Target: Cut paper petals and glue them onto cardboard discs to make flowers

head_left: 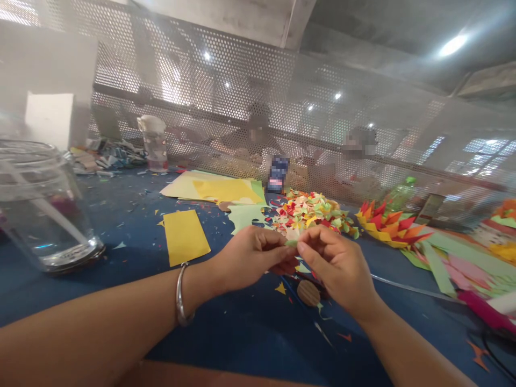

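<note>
With my left hand and right hand I pinch the green piece, before the pile — a shaping step, I think — and the next move should need gentle pressure.

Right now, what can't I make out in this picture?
All in the head view:
Green paper piece: full shape, hidden by fingers of the left hand and right hand.
Phone: screen details, lost in pixel blur.
Magenta object: one end, cut off by the right edge.
Paper heap: lower pieces, covered by upper ones.
</note>
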The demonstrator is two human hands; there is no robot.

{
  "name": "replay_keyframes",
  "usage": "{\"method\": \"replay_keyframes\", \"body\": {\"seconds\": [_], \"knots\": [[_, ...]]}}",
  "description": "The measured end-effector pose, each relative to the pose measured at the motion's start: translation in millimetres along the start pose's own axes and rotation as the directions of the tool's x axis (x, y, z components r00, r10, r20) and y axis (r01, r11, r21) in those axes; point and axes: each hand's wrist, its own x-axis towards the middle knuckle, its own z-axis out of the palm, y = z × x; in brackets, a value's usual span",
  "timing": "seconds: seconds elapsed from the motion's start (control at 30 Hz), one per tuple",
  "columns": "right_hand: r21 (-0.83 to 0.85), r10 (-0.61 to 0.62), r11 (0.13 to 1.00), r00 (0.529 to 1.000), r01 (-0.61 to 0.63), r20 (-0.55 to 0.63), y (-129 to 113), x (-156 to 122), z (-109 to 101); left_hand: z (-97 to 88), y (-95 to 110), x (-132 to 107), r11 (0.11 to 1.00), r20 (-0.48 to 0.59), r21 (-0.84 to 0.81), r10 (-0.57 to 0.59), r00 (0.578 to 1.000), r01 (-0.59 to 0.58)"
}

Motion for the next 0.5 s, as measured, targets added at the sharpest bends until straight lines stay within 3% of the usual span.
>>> {"method": "replay_keyframes", "body": {"seconds": [0.17,0.27,0.33,0.4,0.5], "knots": [[0.039,-0.004,0.999,1.0,0.004,0.008,-4.0,1.2,-1.0,-3.5,9.2,-1.2,0.996,0.085,0.086,0.026,0.996,-0.033],[0.051,-0.008,0.999,1.0,0.008,-0.005,-3.0,0.9,-2.1,-15.4,16.0,-1.1,0.95,0.111,0.304,0.043,0.993,-0.075],[0.048,-0.002,0.999,1.0,0.003,-0.024,-0.7,1.0,-3.3,-30.3,19.4,-1.3,0.813,0.057,0.581,0.021,0.998,-0.05],[0.037,-0.002,0.999,0.999,0.003,-0.044,2.3,1.7,-4.4,-47.4,21.4,-2.3,0.598,0.021,0.801,-0.024,0.999,-0.003],[0.015,0.0,1.0,0.999,0.001,-0.054,6.0,2.8,-5.2,-66.5,21.7,-4.9,0.451,0.073,0.892,-0.111,0.991,-0.015]]}}
